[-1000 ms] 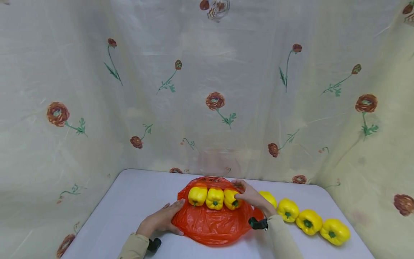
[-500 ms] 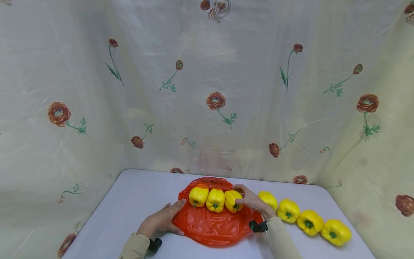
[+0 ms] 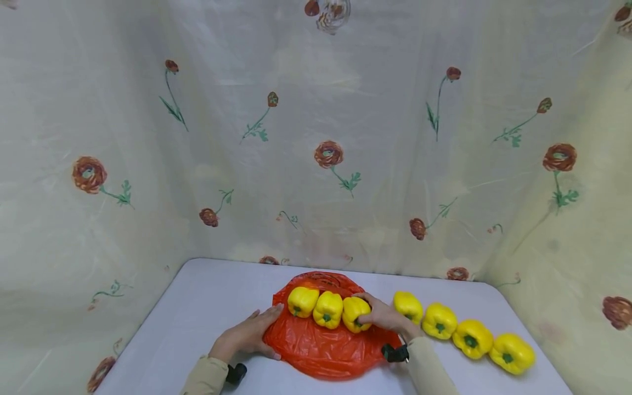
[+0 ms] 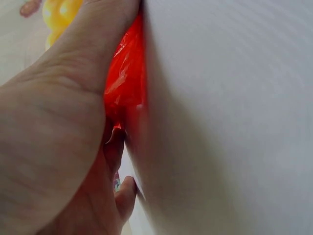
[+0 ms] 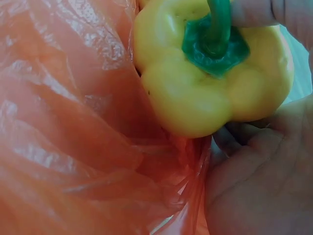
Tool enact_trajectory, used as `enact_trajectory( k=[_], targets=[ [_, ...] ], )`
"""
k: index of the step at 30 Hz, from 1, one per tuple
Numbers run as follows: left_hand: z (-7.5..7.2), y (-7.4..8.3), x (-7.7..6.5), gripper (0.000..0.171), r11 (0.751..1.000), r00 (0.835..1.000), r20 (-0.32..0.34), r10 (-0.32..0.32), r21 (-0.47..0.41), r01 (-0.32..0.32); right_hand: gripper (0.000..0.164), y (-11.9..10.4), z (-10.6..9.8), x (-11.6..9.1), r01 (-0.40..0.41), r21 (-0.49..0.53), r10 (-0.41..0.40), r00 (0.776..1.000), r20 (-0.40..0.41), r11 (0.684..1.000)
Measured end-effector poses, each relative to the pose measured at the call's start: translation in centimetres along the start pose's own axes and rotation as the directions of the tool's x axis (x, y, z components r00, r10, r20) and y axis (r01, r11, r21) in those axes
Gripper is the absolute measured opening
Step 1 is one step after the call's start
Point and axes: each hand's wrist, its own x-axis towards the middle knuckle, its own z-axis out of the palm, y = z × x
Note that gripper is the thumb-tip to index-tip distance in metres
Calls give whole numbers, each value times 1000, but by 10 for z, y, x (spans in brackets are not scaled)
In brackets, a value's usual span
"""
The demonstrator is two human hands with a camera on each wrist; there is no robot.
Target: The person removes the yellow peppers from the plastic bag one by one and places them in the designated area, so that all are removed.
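A red plastic bag (image 3: 326, 351) lies spread on the table, with three yellow bell peppers in a row on it. My right hand (image 3: 385, 317) grips the rightmost bell pepper (image 3: 353, 311). Up close in the right wrist view, the thumb lies by the green stem of that pepper (image 5: 186, 98) and the other fingers reach beneath it. The middle pepper (image 3: 328, 308) and the left pepper (image 3: 303, 300) sit beside it. At the bag's left edge rests my left hand (image 3: 249, 333), fingers extended and thumb spread. In the left wrist view its fingertips are at the tabletop beside the bag (image 4: 128, 73).
Several more yellow bell peppers (image 3: 470, 338) form a slanting row to the right of the bag. The white table (image 3: 222, 285) has rounded far corners. Behind and at both sides hangs a pale curtain (image 3: 276, 181) with a flower print.
My right hand has come down from the bag's far right edge onto the rightmost pepper and drawn it slightly nearer. The middle pepper has shifted nearer too. My left hand stays put.
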Motion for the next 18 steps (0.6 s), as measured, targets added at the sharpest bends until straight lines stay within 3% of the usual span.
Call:
enact_trajectory(
  k=[18],
  targets=[
    [0, 2, 0, 111, 1000, 1000, 0, -15, 0, 15, 69, 0, 6, -7, 42, 16, -39, 987, -153, 999]
  ],
)
